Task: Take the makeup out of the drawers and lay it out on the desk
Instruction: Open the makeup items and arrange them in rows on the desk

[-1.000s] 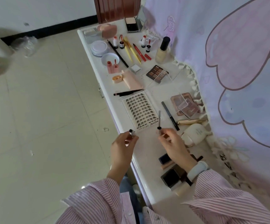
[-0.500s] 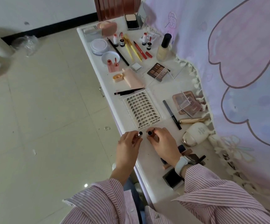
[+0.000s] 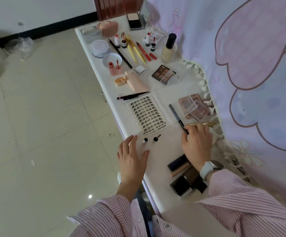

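Two hands [image 3: 132, 156] counted, two yellow pencils [image 3: 132, 50], two open eyeshadow palettes [image 3: 163, 73], one lash tray [image 3: 148, 115], one foundation bottle [image 3: 168, 49], two small upright pieces [image 3: 145, 139] noted.

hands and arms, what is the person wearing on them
Both arms are in long, loose sleeves of a pink-and-white pinstriped shirt with buttoned cuffs. The left hand is bare. Behind the right hand, the wrist carries a watch with a white band and a dark face.
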A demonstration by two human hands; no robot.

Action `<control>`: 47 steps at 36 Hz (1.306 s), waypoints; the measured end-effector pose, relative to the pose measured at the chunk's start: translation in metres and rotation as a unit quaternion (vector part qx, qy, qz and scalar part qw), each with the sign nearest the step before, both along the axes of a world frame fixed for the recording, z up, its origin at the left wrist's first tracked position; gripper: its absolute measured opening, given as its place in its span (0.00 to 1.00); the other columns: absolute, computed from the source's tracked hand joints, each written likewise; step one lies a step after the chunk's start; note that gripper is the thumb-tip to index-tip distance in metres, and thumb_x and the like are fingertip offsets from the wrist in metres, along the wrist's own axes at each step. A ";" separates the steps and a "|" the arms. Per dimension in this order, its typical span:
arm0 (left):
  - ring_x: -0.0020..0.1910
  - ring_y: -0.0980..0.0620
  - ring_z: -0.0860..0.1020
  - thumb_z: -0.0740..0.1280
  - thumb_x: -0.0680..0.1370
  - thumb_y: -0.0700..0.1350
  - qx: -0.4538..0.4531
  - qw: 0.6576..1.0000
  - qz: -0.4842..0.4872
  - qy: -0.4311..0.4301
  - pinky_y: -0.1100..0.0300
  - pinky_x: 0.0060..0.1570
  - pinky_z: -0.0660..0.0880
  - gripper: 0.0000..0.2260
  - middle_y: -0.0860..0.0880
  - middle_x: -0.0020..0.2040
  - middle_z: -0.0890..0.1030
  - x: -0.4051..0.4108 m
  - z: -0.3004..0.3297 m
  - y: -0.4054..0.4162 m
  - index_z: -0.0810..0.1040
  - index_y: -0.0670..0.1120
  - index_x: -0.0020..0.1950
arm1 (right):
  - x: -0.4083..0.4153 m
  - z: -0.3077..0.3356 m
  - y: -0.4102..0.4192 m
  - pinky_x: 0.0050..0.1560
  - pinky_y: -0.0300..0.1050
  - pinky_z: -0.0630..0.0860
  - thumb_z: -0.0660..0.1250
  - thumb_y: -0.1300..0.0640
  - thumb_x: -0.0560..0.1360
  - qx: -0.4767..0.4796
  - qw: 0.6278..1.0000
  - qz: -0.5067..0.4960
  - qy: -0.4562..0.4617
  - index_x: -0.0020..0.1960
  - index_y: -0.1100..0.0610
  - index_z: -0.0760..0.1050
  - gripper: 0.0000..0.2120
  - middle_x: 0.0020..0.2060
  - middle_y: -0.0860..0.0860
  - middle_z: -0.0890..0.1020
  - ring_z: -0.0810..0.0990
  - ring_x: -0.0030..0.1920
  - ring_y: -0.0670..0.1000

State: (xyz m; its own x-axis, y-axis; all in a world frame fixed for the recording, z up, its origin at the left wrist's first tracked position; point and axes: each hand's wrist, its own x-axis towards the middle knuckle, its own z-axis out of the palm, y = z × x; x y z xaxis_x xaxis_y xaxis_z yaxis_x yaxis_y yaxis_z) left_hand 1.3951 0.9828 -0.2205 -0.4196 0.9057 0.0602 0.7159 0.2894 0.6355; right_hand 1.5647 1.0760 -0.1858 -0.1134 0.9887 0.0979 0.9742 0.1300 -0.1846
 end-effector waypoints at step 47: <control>0.38 0.55 0.76 0.61 0.77 0.51 0.120 0.967 -0.224 0.023 0.63 0.37 0.73 0.13 0.51 0.41 0.79 0.033 0.062 -0.034 0.79 0.44 0.50 | 0.001 0.079 -0.084 0.32 0.35 0.68 0.65 0.62 0.75 -0.291 0.746 -0.154 0.579 0.39 0.65 0.75 0.08 0.23 0.47 0.74 0.71 0.27 0.44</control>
State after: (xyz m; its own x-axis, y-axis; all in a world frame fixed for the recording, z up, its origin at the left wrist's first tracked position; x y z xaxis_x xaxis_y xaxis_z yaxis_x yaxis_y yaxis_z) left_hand 1.4282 0.9490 -0.1582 0.0187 0.9534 0.3010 0.7640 -0.2078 0.6108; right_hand 1.5652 0.9915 -0.1063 -0.0448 0.8633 -0.5026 0.0847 -0.4980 -0.8630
